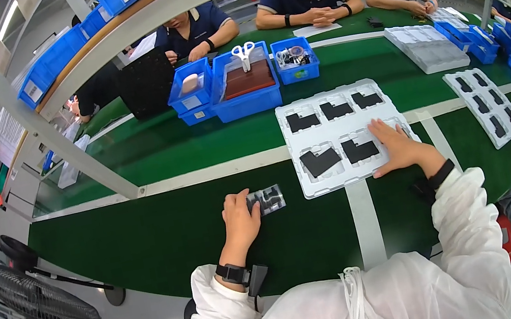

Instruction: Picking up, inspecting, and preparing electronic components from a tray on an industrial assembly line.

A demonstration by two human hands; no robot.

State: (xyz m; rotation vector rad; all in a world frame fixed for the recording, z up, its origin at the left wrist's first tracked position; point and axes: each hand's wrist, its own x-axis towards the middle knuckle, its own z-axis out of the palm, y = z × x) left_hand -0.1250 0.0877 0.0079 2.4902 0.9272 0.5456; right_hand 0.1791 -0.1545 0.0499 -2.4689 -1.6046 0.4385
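The person's left hand [239,222] lay over the nine o'clock end of a clear packet [272,199] of dark bits on the green table [145,233]; whether its fingers pinched the packet or merely pressed it could not be told. From that hand, a white tray [333,133] lay at two o'clock, with the right hand [397,147] spread loose over its four o'clock corner, no grasp showing, though the spot under the palm was hidden. Five black pieces [302,121] showed in the tray, and the skewed piece [320,162] at eight o'clock sat crooked in its pocket. That seemed the weak point: a knock or tug from the right hand could have jolted it out, and anything set on top could have bent it. The packet looked slick, so a careless push could have made it skid.
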